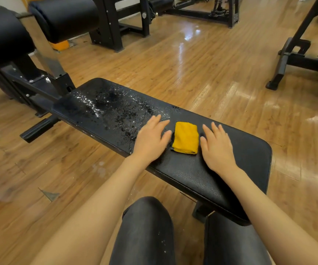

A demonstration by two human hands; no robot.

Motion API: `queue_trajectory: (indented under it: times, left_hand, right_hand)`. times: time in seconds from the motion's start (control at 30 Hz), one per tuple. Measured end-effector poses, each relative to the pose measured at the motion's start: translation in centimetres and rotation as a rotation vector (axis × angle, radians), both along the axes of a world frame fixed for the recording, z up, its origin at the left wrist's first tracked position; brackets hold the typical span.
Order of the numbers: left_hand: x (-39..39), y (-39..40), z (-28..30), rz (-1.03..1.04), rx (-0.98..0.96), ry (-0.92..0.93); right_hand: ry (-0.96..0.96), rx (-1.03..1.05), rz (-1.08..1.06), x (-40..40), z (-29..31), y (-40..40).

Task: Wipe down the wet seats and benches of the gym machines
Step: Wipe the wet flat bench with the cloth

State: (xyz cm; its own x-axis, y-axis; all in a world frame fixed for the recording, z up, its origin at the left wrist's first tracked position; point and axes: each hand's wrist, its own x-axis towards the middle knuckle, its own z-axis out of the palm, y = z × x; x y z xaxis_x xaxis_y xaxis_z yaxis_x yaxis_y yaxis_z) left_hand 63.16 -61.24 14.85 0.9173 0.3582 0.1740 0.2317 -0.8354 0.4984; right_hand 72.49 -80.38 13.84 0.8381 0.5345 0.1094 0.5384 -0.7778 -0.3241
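bench pad [202,175] is the thing to sort out here, long black vinyl running from near right to far left, and the far left half is covered in water droplets [108,104] and a small puddle while the near right end looks mostly dry. folded yellow cloth [186,137] sits flat on the pad around the middle, right at the edge of the wet patch. left hand [151,139] is flat with fingers spread just left of the cloth, right hand [216,145] the same just right of it, neither holding anything, both loose and empty. honestly i'd grab the cloth with one hand, press it flat and drag long overlapping strokes from the dry end out to the far left, so you push water off the end instead of smearing it back. flip the cloth once it's soaked. wood floor [202,60] already looks shiny, so watch the drips.
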Motion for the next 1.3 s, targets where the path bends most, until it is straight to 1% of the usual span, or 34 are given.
queue_trajectory:
  times: [0.07, 0.13, 0.2, 0.27, 0.4, 0.5, 0.53, 0.6, 0.73, 0.9, 1.0, 1.13, 1.2, 1.3]
  left_hand:
    - [1.4, -2.3, 0.3, -0.101, 0.042, 0.016]
    - [2.4, -3.9, -0.2, -0.167, 0.113, 0.076]
    - [2.7, -4.3, -1.0, -0.187, 0.159, 0.120]
    - [2.1, -4.0, -1.4, -0.187, 0.164, 0.124]
    - [-1.5, -3.5, -1.3, -0.225, 0.101, 0.087]
    - [-6.7, -2.8, -1.8, -0.234, 0.159, -0.035]
    - [-8.1, -2.7, -1.9, -0.226, 0.186, -0.048]
    - [-9.1, -3.1, -1.9, -0.186, 0.229, -0.011]
    - [-5.5, -4.0, -1.3, -0.122, 0.296, 0.168]
    - [1.1, -2.1, -0.6, -0.108, 0.337, 0.294]
    - [0.4, -1.9, -0.8, -0.160, 0.286, 0.238]
    - [-6.6, -2.1, -1.8, -0.233, 0.220, 0.028]
    - [-8.8, -1.8, -2.2, -0.243, 0.220, 0.011]
    - [-7.8, -1.0, -2.1, -0.270, 0.219, 0.028]
  right_hand:
    - [-0.033, -0.048, 0.005, -0.1, -0.6, 0.1]
    - [-0.044, -0.063, 0.023, -0.1, -0.8, 0.3]
    - [-0.039, -0.053, 0.025, 0.1, -0.9, 0.3]
    - [-0.048, -0.059, 0.027, 0.2, -1.0, 0.1]
    - [-0.049, -0.058, 0.023, 0.1, -1.1, 0.2]
    - [-0.049, -0.068, 0.025, 0.0, -0.9, 0.2]
    - [-0.049, -0.073, 0.026, -0.1, -0.9, 0.2]
    - [-0.052, -0.075, 0.026, -0.2, -1.0, 0.2]
    - [-0.054, -0.077, 0.022, -0.2, -0.9, 0.3]
    - [-0.050, -0.090, 0.019, -0.4, -0.9, 0.2]
    - [-0.045, -0.090, 0.024, -0.3, -0.8, 0.2]
    - [-0.040, -0.108, 0.024, -0.3, -0.8, 0.2]
    - [-0.041, -0.118, 0.024, -0.4, -0.7, 0.2]
    - [-0.039, -0.123, 0.019, -0.4, -0.8, 0.3]
